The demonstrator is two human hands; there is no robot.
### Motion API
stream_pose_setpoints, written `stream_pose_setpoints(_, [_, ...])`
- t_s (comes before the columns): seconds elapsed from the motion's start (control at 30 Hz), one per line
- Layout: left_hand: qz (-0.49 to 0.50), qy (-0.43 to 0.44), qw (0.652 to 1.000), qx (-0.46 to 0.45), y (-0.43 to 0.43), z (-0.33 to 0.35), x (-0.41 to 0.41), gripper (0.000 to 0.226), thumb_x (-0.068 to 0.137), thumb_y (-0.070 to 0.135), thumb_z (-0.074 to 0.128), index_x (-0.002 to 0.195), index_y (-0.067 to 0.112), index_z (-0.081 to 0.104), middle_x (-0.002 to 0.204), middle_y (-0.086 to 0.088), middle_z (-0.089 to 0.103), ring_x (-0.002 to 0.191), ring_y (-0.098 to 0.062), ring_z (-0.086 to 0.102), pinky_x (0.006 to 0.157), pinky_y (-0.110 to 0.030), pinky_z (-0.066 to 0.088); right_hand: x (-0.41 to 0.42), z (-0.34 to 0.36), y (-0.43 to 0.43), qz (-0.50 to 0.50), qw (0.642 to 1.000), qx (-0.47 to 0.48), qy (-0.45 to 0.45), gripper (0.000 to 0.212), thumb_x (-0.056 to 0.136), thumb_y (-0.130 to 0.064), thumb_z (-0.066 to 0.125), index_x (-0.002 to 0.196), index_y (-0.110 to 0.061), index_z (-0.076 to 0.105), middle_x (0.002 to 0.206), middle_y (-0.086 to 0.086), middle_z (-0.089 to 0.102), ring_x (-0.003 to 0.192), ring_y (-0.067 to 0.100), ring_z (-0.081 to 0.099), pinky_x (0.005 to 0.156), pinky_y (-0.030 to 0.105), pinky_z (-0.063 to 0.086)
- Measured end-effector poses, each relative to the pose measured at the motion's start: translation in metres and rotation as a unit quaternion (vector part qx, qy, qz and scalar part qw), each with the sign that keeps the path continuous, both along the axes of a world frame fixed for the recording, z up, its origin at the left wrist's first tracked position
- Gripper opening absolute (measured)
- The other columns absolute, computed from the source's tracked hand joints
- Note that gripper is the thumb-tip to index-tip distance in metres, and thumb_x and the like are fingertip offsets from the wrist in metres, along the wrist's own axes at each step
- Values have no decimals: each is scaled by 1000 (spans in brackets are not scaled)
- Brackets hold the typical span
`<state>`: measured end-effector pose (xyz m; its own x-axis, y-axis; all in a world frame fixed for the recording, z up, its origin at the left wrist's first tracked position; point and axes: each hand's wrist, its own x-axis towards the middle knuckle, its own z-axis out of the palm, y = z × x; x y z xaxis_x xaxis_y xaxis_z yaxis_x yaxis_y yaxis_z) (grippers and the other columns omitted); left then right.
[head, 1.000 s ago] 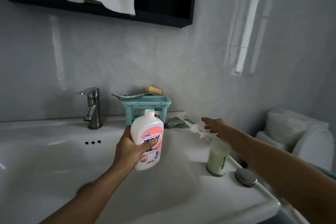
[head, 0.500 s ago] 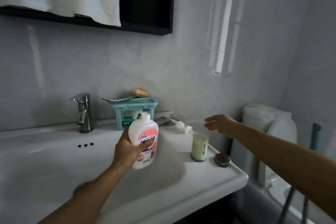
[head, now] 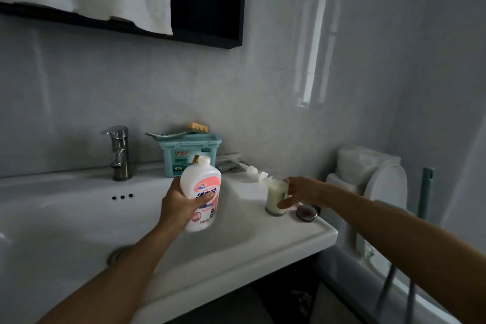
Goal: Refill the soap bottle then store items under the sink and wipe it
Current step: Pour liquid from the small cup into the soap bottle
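- Left hand (head: 178,205): forearm stretched over the sink (head: 79,218) basin; fingers curled round the white refill bottle (head: 202,192), uncapped, leaning slightly right, held above the basin.
- Right hand (head: 302,192): arm extended leftward; thumb and fingers clasp the soap bottle (head: 274,197), upright on the sink's right ledge.

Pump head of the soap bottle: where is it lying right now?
Head view, right of centre: the pump head lies on the sink ledge, just behind the open soap bottle and right of the teal box.
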<state>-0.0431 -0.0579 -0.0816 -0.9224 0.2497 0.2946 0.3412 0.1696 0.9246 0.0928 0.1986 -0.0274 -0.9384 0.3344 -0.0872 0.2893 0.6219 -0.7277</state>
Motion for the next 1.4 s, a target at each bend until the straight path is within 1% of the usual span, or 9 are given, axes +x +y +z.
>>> stream_pose_setpoints(0.17, [9,-2,1000,0,-1,-2,-3,61,64,24,88,115,14,57,106,-9,68,94,-28,63,82,-32,51,-3,-4,-3,4,1000,8,21,52,71,-3,78,120,-4,58,102,0,63,92,9,56,71,5,43])
stream_pose_setpoints(0.43, [3,-1,1000,-5,1,-2,-1,60,65,23,88,115,13,56,105,-8,68,88,-24,61,76,-28,48,-9,-12,-7,-21,996,40,79,43,71,-12,80,112,-8,64,94,-3,60,87,7,52,59,2,36])
stream_pose_setpoints(0.53, [5,-6,1000,4,0,0,-1,59,65,23,88,114,13,56,105,-9,68,88,-24,61,77,-29,49,-14,-9,-11,-27,994,-13,107,45,69,-5,80,111,-6,64,93,-1,61,79,5,54,61,1,40])
stream_pose_setpoints(0.63, [13,-16,1000,18,-2,5,-4,59,64,25,88,113,12,57,104,-9,68,91,-27,63,78,-32,52,-27,-3,-18,-19,990,-59,130,43,67,-1,80,107,-5,64,95,3,63,89,14,57,76,18,46])
stream_pose_setpoints(0.73, [17,-30,998,48,-13,17,-10,56,63,24,89,110,15,60,103,-8,69,91,-27,65,77,-33,53,-43,9,-32,-5,983,-107,152,32,68,-2,79,95,-10,64,89,3,62,88,18,55,73,27,45])
stream_pose_setpoints(0.9, [-11,-43,998,47,-55,29,-22,52,62,18,89,107,16,63,95,-5,71,85,-24,68,74,-36,56,-71,28,-68,56,968,-193,150,31,74,-7,76,101,-12,61,92,6,66,87,21,64,80,45,53])
stream_pose_setpoints(1.1, [-39,-60,997,22,-114,28,-31,43,62,5,87,97,19,66,94,-8,74,82,-23,71,70,-35,58,-115,19,-121,112,930,-310,163,41,77,-4,73,114,-12,58,105,8,67,96,22,65,75,39,57])
stream_pose_setpoints(1.2, [-40,-64,997,3,-136,22,-36,49,62,7,87,103,21,63,94,-3,74,85,-22,71,67,-30,57,-138,8,-151,103,912,-354,179,36,76,-1,72,107,-14,61,106,8,66,97,22,64,79,38,55])
stream_pose_setpoints(1.4, [-6,-68,997,-46,-159,-5,-54,57,59,11,89,106,21,58,96,-2,72,88,-21,69,77,-34,57,-170,-9,-199,111,881,-417,196,38,78,2,67,114,-8,58,102,7,65,92,19,63,69,31,55])
